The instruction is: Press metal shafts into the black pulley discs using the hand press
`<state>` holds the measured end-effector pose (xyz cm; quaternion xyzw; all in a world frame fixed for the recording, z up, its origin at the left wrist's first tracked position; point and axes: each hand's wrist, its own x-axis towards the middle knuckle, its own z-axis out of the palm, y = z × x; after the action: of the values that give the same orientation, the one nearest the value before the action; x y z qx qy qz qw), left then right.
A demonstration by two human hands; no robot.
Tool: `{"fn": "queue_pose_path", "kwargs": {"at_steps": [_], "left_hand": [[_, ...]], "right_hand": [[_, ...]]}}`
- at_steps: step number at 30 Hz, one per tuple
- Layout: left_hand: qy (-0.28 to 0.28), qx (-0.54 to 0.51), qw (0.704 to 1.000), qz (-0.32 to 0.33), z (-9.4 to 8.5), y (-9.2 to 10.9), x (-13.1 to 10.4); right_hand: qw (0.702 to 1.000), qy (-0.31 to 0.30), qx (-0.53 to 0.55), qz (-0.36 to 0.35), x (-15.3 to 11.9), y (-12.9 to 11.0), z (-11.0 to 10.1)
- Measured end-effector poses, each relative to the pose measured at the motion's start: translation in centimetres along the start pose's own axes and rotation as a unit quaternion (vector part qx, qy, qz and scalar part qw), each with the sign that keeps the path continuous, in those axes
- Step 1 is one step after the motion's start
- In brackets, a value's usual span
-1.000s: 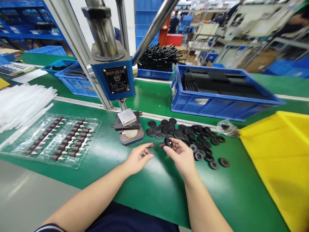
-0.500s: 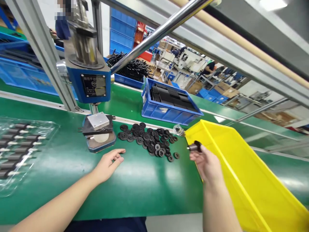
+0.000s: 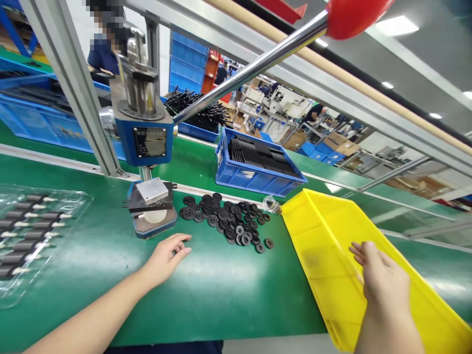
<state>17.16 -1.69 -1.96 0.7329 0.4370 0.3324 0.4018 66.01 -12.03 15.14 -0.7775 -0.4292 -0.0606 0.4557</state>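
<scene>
My left hand [image 3: 166, 259] hovers just above the green tabletop, its thumb and fingers apart with nothing between them. In front of it stand a blue hand press [image 3: 147, 142] and a pile of black discs with centre holes [image 3: 223, 214]. My right hand [image 3: 385, 278] is over the yellow bin [image 3: 313, 265], fingers stretched out and no part visible in them. The bin's floor is partly hidden by its near wall and my arm. At the far left, a clear plastic tray [image 3: 79, 201] carries several black rollers with pale shaft ends [image 3: 27, 236].
Behind the discs stands a blue crate [image 3: 254, 184] of black flat parts. Another blue crate holds thin black parts [image 3: 199, 110]. The press lever [image 3: 254, 61], with a red knob [image 3: 354, 17], slants across the upper view. A person [image 3: 105, 54] is beyond the metal frame post [image 3: 70, 73].
My right hand has moved right, from the bin's left edge to over its inside. The black roller with a disc it held is no longer visible. My left hand has barely moved.
</scene>
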Motion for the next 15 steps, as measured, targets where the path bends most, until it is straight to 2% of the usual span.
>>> {"fn": "queue_pose_path", "kwargs": {"at_steps": [2,4,6,10,13,15], "left_hand": [[0.000,0.004,1.000,0.003,0.0,-0.1,0.0],[0.003,0.004,1.000,0.000,0.1,-0.2,0.0],[0.006,0.001,1.000,-0.004,0.3,-0.3,0.0],[0.007,-0.008,1.000,0.003,0.4,-0.5,0.1],[0.011,-0.015,1.000,0.013,0.5,-0.6,0.2],[0.015,-0.018,1.000,0.014,0.5,-0.7,0.3]], "right_hand": [[0.987,-0.055,0.145,0.039,-1.7,-2.8,0.9],[0.921,-0.121,0.355,0.106,-3.4,-6.0,1.7],[0.864,-0.151,0.458,0.147,-4.9,-8.8,2.3],[0.815,-0.228,0.498,0.190,-7.3,-12.4,3.7],[0.797,-0.299,0.501,0.156,-8.3,-14.4,4.6],[0.796,-0.346,0.481,0.123,-8.7,-15.8,4.9]]}}
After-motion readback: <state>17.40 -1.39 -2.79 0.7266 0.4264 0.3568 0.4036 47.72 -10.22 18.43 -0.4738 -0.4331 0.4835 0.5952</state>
